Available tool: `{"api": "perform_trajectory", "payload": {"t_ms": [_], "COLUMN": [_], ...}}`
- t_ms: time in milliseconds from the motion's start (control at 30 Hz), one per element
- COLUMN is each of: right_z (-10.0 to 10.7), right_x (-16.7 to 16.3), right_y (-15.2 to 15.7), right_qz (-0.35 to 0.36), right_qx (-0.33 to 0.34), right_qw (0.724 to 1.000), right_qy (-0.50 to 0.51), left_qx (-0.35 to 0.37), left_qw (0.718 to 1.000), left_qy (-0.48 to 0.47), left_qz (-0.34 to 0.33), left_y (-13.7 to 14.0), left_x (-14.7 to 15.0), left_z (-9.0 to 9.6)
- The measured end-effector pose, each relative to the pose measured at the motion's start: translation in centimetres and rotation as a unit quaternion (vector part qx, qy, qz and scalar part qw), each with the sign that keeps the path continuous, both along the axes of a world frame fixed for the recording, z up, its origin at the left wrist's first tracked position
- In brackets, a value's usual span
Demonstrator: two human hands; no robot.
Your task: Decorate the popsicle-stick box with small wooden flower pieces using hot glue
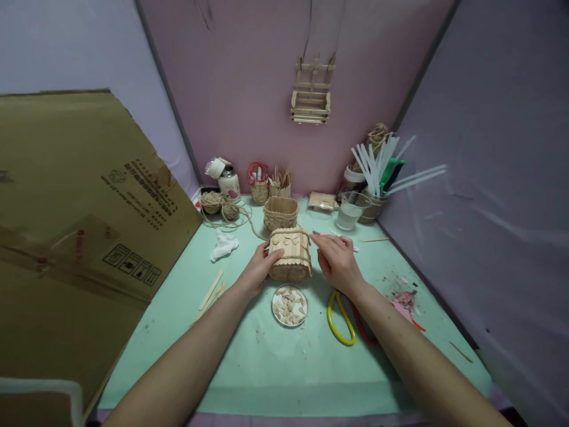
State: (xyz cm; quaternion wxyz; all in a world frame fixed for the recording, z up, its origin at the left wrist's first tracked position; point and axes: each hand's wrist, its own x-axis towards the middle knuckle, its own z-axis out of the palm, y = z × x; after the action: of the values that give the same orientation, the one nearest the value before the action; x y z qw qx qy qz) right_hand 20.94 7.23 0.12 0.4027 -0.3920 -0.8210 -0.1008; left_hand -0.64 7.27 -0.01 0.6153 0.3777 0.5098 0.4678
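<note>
In the head view, a small container made of wooden craft sticks (291, 250) lies on its side, with twine bands around it and small wood chips on its wall. My left hand (262, 264) grips its left side, thumb on top. On the other side, my right hand (335, 258) has its fingers curled together, the fingertips at the container's right edge; whatever they may pinch is hidden. A pink pen-like stick (355, 249) shows behind that hand, and I cannot tell whether it touches it. Just below the container sits a round white dish (290, 323) of small wood chips.
A second twine-trimmed basket (281, 214) stands behind. Scissors with a yellow handle (341, 323) lie by my right forearm. Twine balls (212, 203), white tissue (223, 245) and wooden strips (210, 290) are left. A cup of cloudy liquid (348, 214) stands right; a large cardboard sheet (80, 207) leans left.
</note>
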Motion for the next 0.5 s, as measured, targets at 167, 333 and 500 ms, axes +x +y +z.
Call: {"api": "perform_trajectory", "payload": {"t_ms": [167,333,500], "right_z": [-0.3,-0.6,0.7], "right_x": [-0.5,-2.1,-3.2], "right_y": [-1.9,-4.0,-4.5], "right_qz": [-0.065,0.008,0.074], "right_qx": [-0.257,-0.373,-0.359], "right_qw": [0.929,0.871,0.799], "right_qy": [0.257,0.32,0.477], "left_qx": [0.013,0.054,0.137], "left_qw": [1.0,0.998,0.982], "left_qy": [-0.018,-0.028,-0.103], "left_qz": [0.009,-0.004,-0.075], "left_y": [-0.3,-0.8,-0.9], "left_x": [0.2,0.8,0.6], "left_z": [-0.1,-0.3,0.3]}}
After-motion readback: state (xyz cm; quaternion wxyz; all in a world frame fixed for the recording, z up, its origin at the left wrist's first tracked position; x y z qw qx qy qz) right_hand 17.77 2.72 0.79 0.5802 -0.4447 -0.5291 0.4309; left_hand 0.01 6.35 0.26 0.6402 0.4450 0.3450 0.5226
